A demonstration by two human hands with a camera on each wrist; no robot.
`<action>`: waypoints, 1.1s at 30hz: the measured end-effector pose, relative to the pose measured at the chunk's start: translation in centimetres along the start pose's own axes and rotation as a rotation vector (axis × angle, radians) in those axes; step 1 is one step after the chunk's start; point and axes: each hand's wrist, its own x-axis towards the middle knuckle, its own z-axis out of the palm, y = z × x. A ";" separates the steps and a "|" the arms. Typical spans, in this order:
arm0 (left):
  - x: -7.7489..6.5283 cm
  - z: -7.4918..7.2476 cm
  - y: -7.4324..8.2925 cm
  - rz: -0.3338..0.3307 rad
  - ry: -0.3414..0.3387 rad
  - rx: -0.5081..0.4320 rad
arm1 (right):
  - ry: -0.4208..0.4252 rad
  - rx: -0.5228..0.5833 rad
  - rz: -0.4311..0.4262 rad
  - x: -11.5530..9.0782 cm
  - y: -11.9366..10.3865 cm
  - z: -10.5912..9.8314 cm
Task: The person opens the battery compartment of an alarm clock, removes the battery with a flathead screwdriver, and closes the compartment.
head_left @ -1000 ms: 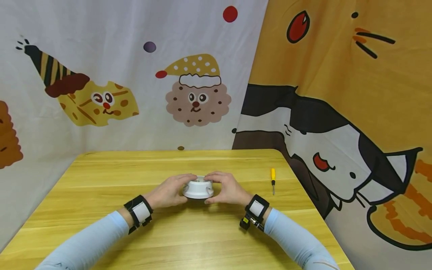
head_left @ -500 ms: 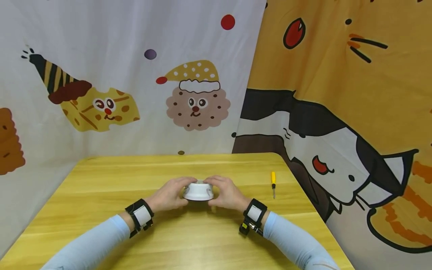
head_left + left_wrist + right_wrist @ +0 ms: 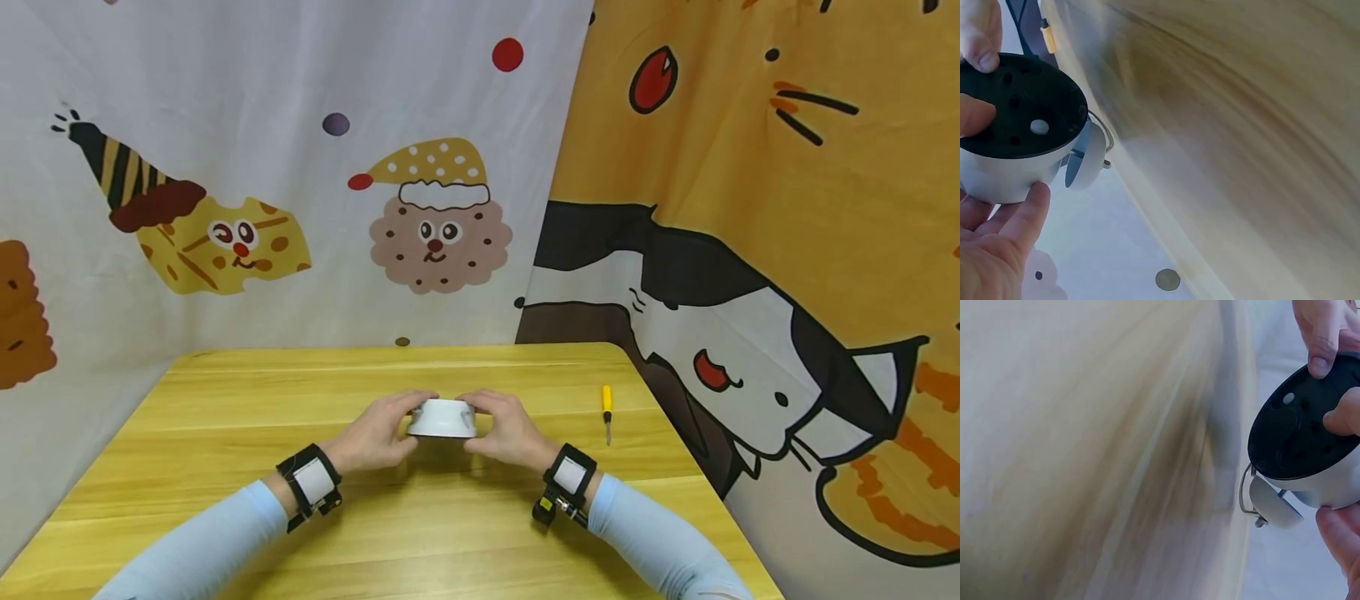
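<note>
Both hands hold a round white housing with a flat black underside (image 3: 1038, 94) near the middle of the table. In the head view its white side wall (image 3: 442, 417) shows. My left hand (image 3: 378, 432) grips it from the left, thumb on the black face and fingers along the white wall. From the right, my right hand (image 3: 510, 429) grips it the same way. A wire spring clip with a white tab (image 3: 1275, 503) sticks out from its side in the right wrist view. One small white dot (image 3: 1039, 127) marks the black face, among several dark holes.
A screwdriver (image 3: 607, 412) with a yellow handle lies at the right on the wooden table (image 3: 300, 379). Curtains (image 3: 442, 83) with cartoon prints hang behind and to the right of the table. Each wrist wears a black strap (image 3: 309, 483).
The housing has tipped so that its open top, visible a second ago, no longer shows. Both hands keep their grip. The head view has shifted slightly upward.
</note>
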 end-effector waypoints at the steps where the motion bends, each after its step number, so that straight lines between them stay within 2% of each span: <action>1: 0.0 0.0 0.0 0.004 0.007 0.004 | 0.001 0.021 0.012 0.0 0.0 0.0; 10: 0.2 -0.1 0.1 -0.019 0.039 -0.119 | 0.031 0.150 0.064 0.1 -0.2 -0.1; 22: 0.2 -0.3 0.4 -0.104 0.059 -0.201 | 0.049 0.316 0.193 0.3 -0.6 -0.4; 28: 0.3 -0.3 0.4 -0.115 0.069 -0.204 | 0.061 0.330 0.246 0.4 -0.3 -0.4; 33: 0.3 -0.3 0.4 -0.115 0.094 -0.221 | 0.076 0.341 0.257 0.5 -0.6 -0.6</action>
